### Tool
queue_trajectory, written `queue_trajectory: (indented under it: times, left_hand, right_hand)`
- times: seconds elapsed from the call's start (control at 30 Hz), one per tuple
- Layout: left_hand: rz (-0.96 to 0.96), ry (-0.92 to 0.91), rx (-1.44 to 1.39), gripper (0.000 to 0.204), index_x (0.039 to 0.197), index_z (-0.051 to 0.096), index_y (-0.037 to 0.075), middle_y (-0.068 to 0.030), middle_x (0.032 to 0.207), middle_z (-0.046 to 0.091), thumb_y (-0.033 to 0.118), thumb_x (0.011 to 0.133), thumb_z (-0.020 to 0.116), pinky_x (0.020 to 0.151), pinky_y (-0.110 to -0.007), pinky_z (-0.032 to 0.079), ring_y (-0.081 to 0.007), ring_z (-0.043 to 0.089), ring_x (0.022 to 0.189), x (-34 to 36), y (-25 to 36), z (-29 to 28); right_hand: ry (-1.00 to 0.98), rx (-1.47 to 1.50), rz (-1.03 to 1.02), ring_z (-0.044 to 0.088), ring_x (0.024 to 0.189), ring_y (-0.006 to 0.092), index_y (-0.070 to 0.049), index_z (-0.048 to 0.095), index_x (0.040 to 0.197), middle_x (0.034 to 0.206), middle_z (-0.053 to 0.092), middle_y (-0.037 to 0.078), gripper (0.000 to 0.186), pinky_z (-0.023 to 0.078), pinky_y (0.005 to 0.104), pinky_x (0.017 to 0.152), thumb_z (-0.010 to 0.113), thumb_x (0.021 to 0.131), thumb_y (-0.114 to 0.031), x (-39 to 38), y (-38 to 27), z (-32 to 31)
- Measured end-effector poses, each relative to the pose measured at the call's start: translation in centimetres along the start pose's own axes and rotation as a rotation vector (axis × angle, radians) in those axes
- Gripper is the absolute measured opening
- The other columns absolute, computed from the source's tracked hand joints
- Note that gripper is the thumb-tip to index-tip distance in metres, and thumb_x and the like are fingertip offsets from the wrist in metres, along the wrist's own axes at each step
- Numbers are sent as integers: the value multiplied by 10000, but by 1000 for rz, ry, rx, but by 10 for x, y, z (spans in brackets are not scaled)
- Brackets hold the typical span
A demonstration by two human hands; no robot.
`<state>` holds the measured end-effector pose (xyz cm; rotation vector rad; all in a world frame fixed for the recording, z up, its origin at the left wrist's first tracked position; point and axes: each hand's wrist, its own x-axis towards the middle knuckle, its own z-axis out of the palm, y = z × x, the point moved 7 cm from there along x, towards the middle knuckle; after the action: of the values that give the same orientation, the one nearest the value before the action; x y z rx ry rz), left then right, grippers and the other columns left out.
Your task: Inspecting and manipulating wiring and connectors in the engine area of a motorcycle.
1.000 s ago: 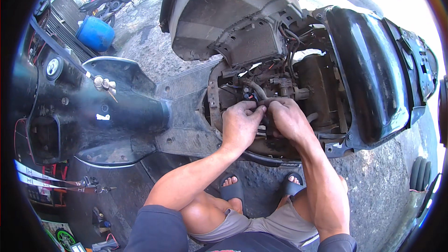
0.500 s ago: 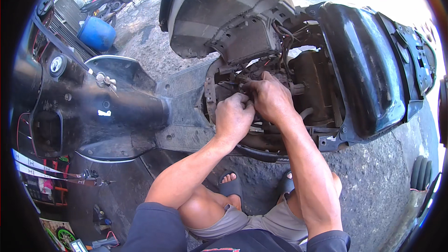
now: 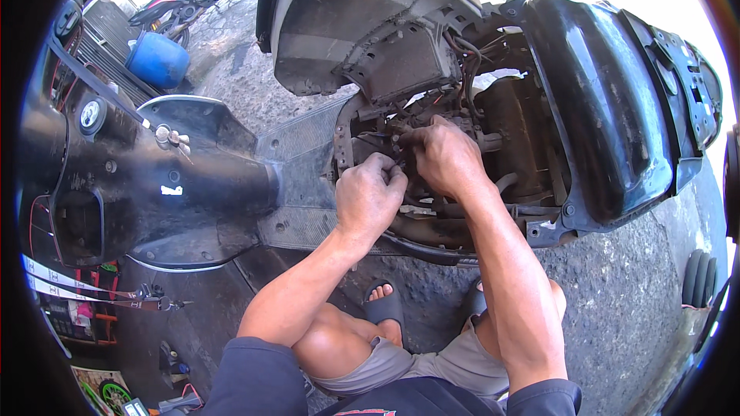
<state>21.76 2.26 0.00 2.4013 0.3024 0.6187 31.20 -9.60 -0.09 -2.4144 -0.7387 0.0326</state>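
Note:
Both hands are inside the exposed engine bay (image 3: 432,219) of a black scooter. My left hand (image 3: 370,194) is closed, thumb and fingertips pinched together at the bay's left side; what lies between them is too small to make out. Beside it, my right hand (image 3: 445,156) is closed too, its bent fingers reaching down among dark engine parts, and whatever they grip is hidden beneath them. The lifted grey-black plastic storage box (image 3: 362,23) tilts up beyond my hands. Wires (image 3: 469,69) hang next to it, and a brown metal tank (image 3: 512,135) sits to the right.
To the left lies the ribbed footboard (image 3: 297,208), with keys (image 3: 173,139) in the front panel. A black rear body (image 3: 597,108) borders the bay at right. A blue barrel (image 3: 157,58) and another motorcycle (image 3: 181,8) stand at the far left. Lanyards (image 3: 100,289) hang at the near left.
My left hand has drawn a little to the left and down, opening a gap between it and my right hand. The right hand has barely moved.

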Motion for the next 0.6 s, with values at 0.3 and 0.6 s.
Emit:
queue_trajectory:
  times: [0.3,0.6]
  left_hand:
    - [71,-98,-38,148,930,732,-35,-214,693,697,96,893,674,588,-426,533,-348,718,619,-3,6,14]
    - [-47,-210,-16,197,915,755,10,-261,780,711,167,910,637,754,-557,567,-466,712,794,-4,6,26]
  right_hand:
    - [67,100,-30,685,1016,412,-169,811,1129,1063,685,205,243,543,498,901,671,931,-154,0,2,-7]
    - [41,15,-31,692,1039,393,-204,818,1092,1071,689,179,254,555,505,890,647,915,-140,-2,-4,-7]
